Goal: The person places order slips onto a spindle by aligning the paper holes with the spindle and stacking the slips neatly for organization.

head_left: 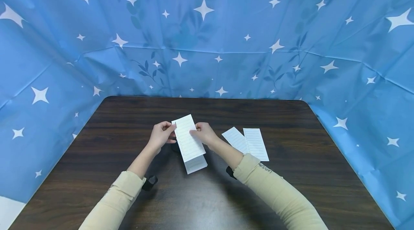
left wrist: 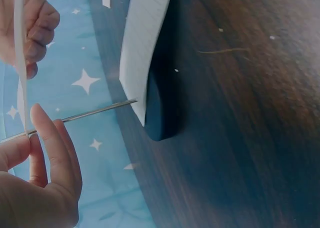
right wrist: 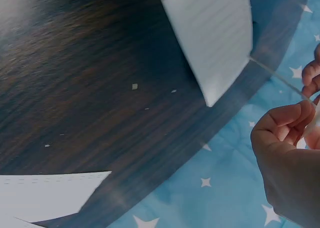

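A: Where was the lined sheet [head_left: 185,142]?

B: Raised above the dark tabletop [head_left: 323,172], between the left hand [head_left: 160,134] and the right hand [head_left: 205,133]. A paper stack [left wrist: 142,48] sat beneath it on a dark base [left wrist: 159,113].

A: And the fingers?

B: Both sets were grasping paper. The left thumb and a finger pinched the sheet at its far left corner; the right thumb lay over the right edge, fingers behind.

A: Which relation counted most?

B: In my judgement, corner to metal rod [left wrist: 95,111]. The rod stood out of the stack and seemed to run through the sheet right by the left thumb, its tip beyond the paper. I couldn't make out the hole itself.

A: So the left hand was nearer the rod?

B: Clearly. The right hand gripped farther along, across from it. The sheet's long axis slanted from far left to near right, the stack's near end showing past its lower edge.

A: Anything on the right?

B: Two loose sheets [head_left: 256,143], just beyond the right wrist.
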The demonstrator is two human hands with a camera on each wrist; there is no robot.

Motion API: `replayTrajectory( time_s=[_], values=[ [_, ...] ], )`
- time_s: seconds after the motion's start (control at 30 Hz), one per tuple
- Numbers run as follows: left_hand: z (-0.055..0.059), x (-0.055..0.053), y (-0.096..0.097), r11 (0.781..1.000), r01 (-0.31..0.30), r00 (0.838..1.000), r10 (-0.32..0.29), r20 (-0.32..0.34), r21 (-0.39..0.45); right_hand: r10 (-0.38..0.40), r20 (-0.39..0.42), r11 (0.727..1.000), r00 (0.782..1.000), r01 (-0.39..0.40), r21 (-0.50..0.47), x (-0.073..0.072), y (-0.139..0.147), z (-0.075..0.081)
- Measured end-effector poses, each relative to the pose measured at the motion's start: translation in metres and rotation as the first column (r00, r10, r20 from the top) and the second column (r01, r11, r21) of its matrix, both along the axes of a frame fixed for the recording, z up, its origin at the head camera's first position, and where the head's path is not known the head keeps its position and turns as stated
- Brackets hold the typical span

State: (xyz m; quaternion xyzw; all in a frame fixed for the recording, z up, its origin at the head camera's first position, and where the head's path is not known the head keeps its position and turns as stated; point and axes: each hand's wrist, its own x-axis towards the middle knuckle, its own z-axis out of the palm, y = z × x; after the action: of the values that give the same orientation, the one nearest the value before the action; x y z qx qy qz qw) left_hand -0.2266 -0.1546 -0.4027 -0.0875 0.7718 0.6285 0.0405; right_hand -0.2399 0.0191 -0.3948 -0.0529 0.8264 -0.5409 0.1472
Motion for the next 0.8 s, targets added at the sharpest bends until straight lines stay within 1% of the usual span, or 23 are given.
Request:
replayTrajectory(
  time_s=[0.13, 0.27, 0.5, 0.6, 0.8],
  values=[
    [-0.004, 0.001, -0.001, 1.0, -0.009, 1.0, 0.009, 0.007, -0.02, 0.021, 0.001, 0.999, 1.0, -0.021, 0.027, -0.001, 0.005, -0.008],
    [-0.006, 0.002, 0.0, 0.999, -0.01, 1.0, 0.01, 0.017, -0.032, 0.001, 0.029, 0.999, 1.0, -0.003, 0.044, -0.002, 0.01, -0.013],
    [-0.011, 0.001, -0.002, 0.999, -0.002, 1.0, 0.003, 0.023, -0.041, -0.058, 0.091, 0.997, 0.994, 0.053, 0.058, -0.001, 0.014, -0.017],
    [-0.013, 0.0, -0.003, 0.999, -0.007, 0.999, 0.009, 0.033, -0.051, -0.064, 0.105, 0.996, 0.992, 0.057, 0.063, 0.0, 0.015, -0.019],
    [-0.016, -0.003, -0.005, 0.997, -0.019, 0.999, 0.022, 0.037, -0.073, -0.049, 0.131, 0.998, 0.99, 0.043, 0.047, 0.001, 0.016, -0.024]
  ],
)
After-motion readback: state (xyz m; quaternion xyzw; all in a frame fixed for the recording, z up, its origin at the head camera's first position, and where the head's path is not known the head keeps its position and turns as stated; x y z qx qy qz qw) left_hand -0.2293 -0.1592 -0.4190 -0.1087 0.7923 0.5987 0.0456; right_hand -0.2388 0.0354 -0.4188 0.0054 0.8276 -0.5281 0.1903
